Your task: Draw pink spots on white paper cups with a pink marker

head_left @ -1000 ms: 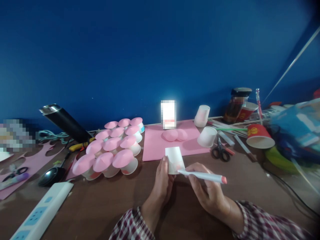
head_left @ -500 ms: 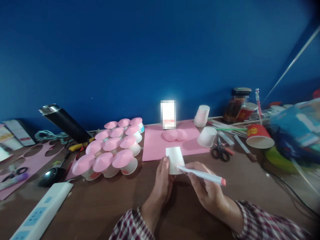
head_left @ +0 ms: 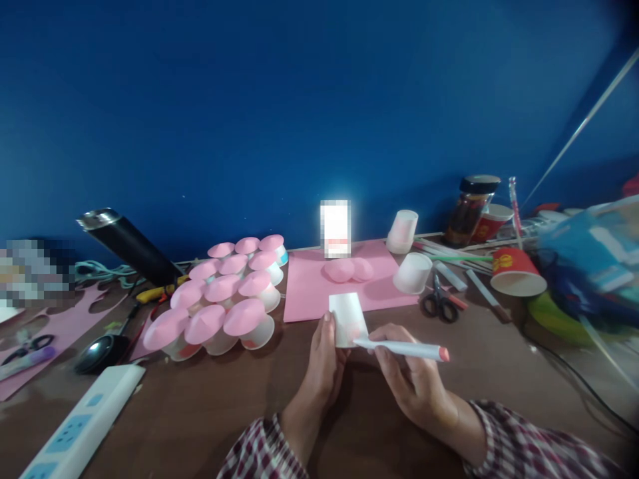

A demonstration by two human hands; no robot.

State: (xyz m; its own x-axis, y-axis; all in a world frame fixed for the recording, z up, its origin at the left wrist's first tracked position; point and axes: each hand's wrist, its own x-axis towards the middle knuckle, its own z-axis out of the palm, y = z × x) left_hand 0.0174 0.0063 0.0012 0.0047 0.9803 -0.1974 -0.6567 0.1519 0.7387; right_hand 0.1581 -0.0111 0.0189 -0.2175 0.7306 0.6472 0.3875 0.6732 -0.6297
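My left hand (head_left: 324,359) grips a white paper cup (head_left: 346,318) by its left side, above the brown table. In my right hand (head_left: 412,376) is a white marker (head_left: 409,349) with a coral-coloured end. Its tip meets the lower right part of the cup's wall, where a faint pinkish mark shows. Just beyond the cup, round pink paper pieces (head_left: 341,271) lie on a pink sheet (head_left: 304,293). To the left stand several paper cups (head_left: 259,332) topped with pink paper cones (head_left: 244,317).
White cups (head_left: 413,273), black-handled scissors (head_left: 439,306), loose markers (head_left: 488,295) and a red cup (head_left: 518,271) lie to the right. A black flask (head_left: 134,246), a computer mouse (head_left: 102,352) and a white power strip (head_left: 84,422) are on the left. Behind rises a blue wall (head_left: 299,120).
The marker's tip has moved slightly down the cup's wall, and the marker lies flatter. A faint pinkish mark is now visible on the cup. My left hand has hardly moved.
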